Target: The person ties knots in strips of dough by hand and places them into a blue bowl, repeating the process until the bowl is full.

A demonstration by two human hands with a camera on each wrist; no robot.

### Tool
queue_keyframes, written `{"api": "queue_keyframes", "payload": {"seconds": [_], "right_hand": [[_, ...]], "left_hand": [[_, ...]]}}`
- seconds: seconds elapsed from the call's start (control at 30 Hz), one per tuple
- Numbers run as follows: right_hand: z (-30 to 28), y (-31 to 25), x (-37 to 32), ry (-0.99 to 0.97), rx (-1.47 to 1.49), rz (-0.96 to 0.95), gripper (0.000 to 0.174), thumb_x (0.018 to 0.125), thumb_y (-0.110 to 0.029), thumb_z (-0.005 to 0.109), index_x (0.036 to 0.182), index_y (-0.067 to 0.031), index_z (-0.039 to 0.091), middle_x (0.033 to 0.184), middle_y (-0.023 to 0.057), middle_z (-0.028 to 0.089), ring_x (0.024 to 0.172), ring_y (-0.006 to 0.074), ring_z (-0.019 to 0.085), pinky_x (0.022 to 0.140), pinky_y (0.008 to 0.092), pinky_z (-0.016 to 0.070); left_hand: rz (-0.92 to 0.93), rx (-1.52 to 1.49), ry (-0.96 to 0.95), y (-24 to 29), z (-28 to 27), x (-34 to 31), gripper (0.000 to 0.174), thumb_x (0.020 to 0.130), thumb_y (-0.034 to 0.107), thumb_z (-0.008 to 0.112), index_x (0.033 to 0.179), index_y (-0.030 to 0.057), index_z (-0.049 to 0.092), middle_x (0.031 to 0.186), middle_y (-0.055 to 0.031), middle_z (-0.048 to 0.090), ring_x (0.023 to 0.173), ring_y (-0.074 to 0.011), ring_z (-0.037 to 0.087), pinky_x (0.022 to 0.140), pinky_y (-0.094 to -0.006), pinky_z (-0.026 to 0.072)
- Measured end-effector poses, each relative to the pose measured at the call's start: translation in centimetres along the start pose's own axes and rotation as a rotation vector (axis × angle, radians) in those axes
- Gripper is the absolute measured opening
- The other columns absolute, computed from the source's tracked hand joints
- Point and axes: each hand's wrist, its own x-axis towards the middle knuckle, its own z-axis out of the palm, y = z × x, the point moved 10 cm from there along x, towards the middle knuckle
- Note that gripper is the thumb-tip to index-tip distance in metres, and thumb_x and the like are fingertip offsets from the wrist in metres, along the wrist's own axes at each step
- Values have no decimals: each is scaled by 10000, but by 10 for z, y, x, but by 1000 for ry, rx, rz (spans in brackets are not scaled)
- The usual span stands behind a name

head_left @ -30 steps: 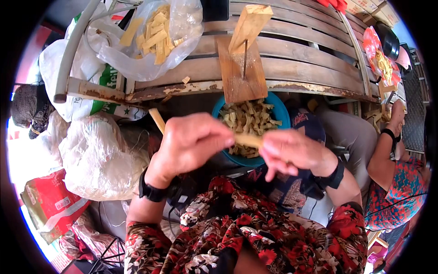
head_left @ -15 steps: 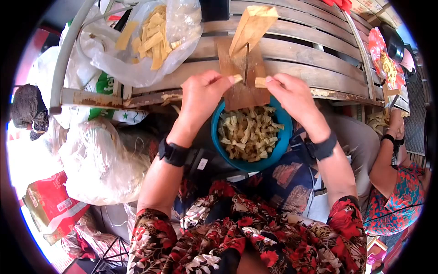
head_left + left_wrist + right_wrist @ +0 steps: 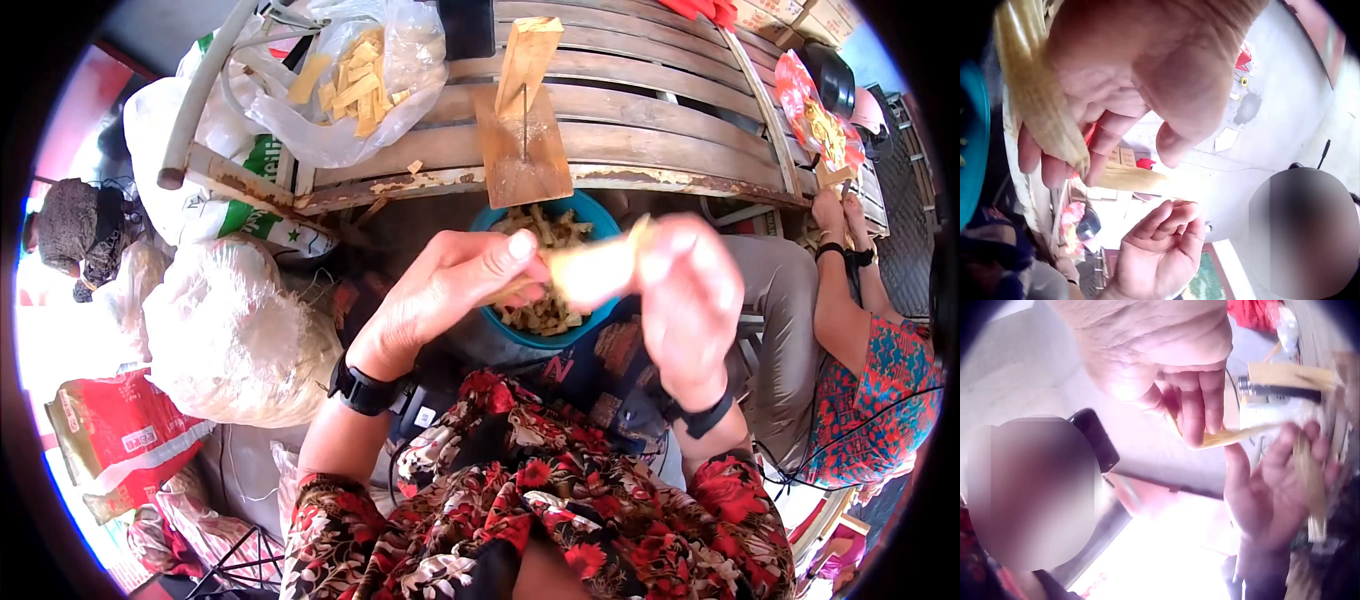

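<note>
A yellowish flat strip (image 3: pixel 1216 439) stretches between my two hands. My left hand (image 3: pixel 450 290) is over the left side of a blue basin (image 3: pixel 600 215), and the strip's narrowed part passes between its fingers, with the thumb apart. One loose end of the strip (image 3: pixel 1041 94) hangs across the left palm in the left wrist view. My right hand (image 3: pixel 690 300), blurred by motion, is right of the basin. Its curled fingers pinch the other end, as the right wrist view shows. Knotted pieces (image 3: pixel 540 320) of similar material fill the basin, partly hidden under the hands.
On the slatted bench (image 3: pixel 680 145) stands a wooden board (image 3: pixel 525 175) with an upright block (image 3: pixel 530 60) and thin rod. A plastic bag (image 3: pixel 430 60) of strips lies to its left. Bulky white bags (image 3: pixel 235 330) are at left; another person (image 3: pixel 865 400) sits at right.
Both hands reached forward to the wooden board with strip ends on either side of the rod, then came back over the basin. The strip now bends around the left fingers.
</note>
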Motion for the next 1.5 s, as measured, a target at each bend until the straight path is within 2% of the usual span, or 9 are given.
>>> {"api": "queue_keyframes", "payload": {"seconds": [0.1, 0.23, 0.43, 0.53, 0.9, 1.07, 1.23, 1.33, 1.5], "right_hand": [[30, 3, -29, -258, -356, 83, 143, 926, -88, 522, 972, 46, 540, 881, 113, 653, 782, 117, 626, 691, 244, 488], [-7, 40, -34, 18, -356, 238, 179, 939, -166, 520, 885, 3, 542, 787, 57, 627, 695, 99, 616, 641, 210, 498], [-3, 77, -34, -34, -107, 386, 236, 925, -251, 541, 865, -23, 547, 718, 22, 594, 537, 76, 542, 481, 184, 435], [2, 78, -33, -15, -96, 384, 256, 918, -279, 549, 835, -36, 547, 667, -1, 560, 496, 41, 475, 427, 170, 377], [18, 74, -37, -52, -154, 361, 170, 926, -199, 551, 844, -51, 528, 676, -25, 537, 523, 17, 464, 443, 159, 363], [3, 59, -37, 96, -356, 225, 123, 907, -155, 579, 924, -55, 510, 742, -20, 543, 535, 14, 445, 460, 155, 365], [18, 45, -44, 49, -354, 235, 392, 883, -18, 547, 1254, -58, 425, 919, 42, 568, 551, 10, 437, 472, 165, 376], [7, 53, -49, 126, -119, 338, 447, 871, -2, 540, 1292, -61, 402, 934, 69, 590, 506, 21, 427, 451, 179, 373], [22, 67, -57, 82, 403, 463, 530, 855, 3, 543, 1345, -65, 356, 930, 95, 618, 424, 34, 385, 422, 191, 350]], "left_hand": [[78, 203, -83, 12, 22, -13, 232, 842, 136, 588, 991, -41, 610, 932, -60, 628, 854, -116, 570, 773, -245, 450], [285, 226, 113, 18, 1, -19, 248, 731, -85, 428, 924, -15, 568, 879, -72, 638, 789, -104, 572, 705, -235, 457], [160, -363, -110, 15, 29, -26, 169, 826, -18, 592, 963, 21, 501, 884, -96, 634, 788, -175, 643, 615, -287, 551], [171, -318, -77, 12, 25, -26, 285, 829, 2, 607, 1104, 20, 534, 920, -92, 638, 836, -184, 641, 652, -291, 564], [260, -366, -84, 12, 21, -39, 309, 799, 8, 646, 1102, 12, 584, 899, -83, 645, 788, -166, 640, 632, -260, 553], [284, -113, 96, 5, 4, -37, 227, 785, 54, 693, 991, 1, 612, 830, -60, 655, 727, -131, 633, 609, -237, 528], [500, 385, 279, 18, 9, -47, 174, 817, 50, 658, 965, -31, 614, 805, -36, 658, 731, -99, 609, 640, -216, 504], [524, 0, 201, 16, 19, -49, 179, 843, 24, 613, 1017, -17, 606, 863, -61, 656, 752, -103, 610, 662, -225, 512], [213, -481, 160, -18, 13, -38, 258, 849, 108, 541, 1079, -10, 547, 863, -136, 639, 752, -219, 646, 651, -307, 533]]}}
